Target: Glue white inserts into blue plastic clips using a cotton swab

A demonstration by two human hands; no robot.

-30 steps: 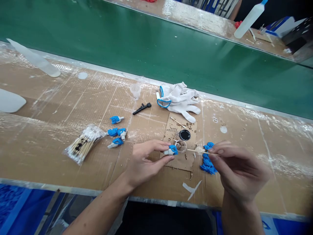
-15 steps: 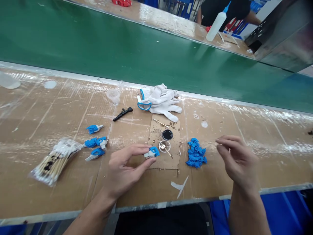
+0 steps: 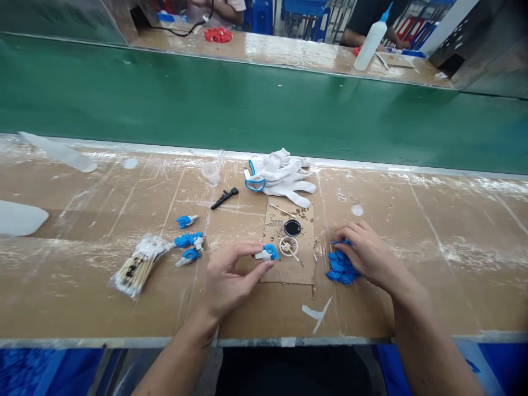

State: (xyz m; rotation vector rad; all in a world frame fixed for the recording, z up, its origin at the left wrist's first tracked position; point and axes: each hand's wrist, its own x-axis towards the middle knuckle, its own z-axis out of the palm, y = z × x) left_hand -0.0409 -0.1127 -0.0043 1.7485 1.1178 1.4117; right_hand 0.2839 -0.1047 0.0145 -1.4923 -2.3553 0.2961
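My left hand pinches a small blue and grey plastic part between thumb and fingertips, just left of the cardboard piece. At the pile of small blue plastic pieces, my right hand has its thumb and fingers closed on a piece at the top; the fingers partly hide it. Between the hands, the cardboard carries a cup of black liquid, a clear cup with a cotton swab leaning in it, and another cotton swab. More blue and grey parts lie to the left.
A bag of cotton swabs lies left. White gloves and a black plastic piece lie behind the cardboard. Past the green belt stand a bottle and a red pile; people sit there.
My right hand has moved left and down onto the blue pile, its fingers now on the pieces. The left hand still holds its part. The view has shifted, showing more of the left side.
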